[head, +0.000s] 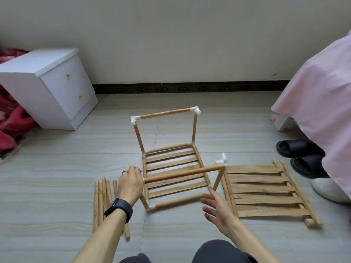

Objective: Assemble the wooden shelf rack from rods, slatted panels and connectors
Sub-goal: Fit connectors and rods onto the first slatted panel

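At the bottom edge the person's knees in dark trousers (218, 251) frame the view, and both forearms reach forward over the tiled floor (57, 168). The left wrist carries a black wristband (118, 209). The left hand (131, 183), with a ring on one finger, has its fingers curled round the near left upper corner of the rack (171, 168), just where the near top rod (182, 173) ends. The right hand (218, 207) is spread with its fingers straight and holds nothing; it hovers just beside the rack's near right lower corner, and whether a fingertip touches the post there cannot be told.

To the left of the left hand a bundle of loose rods (100, 200) lies on the floor. The half-built rack stands on the floor in the middle, with a slatted panel (174, 162) set as its bottom shelf. The near top rod runs rightward to a white connector (221, 161), from which a post drops at a slant. To the right, spare slatted panels (266, 192) lie flat on the floor, close against the rack.

Farther back, the far top rod (165, 113) spans two posts between white corner connectors. Black slippers (300, 154) and a white shoe (330, 190) sit by a pink bedcover (319, 92). A white nightstand (49, 86) stands at far left beside a red blanket (9, 120), against the wall (171, 35).
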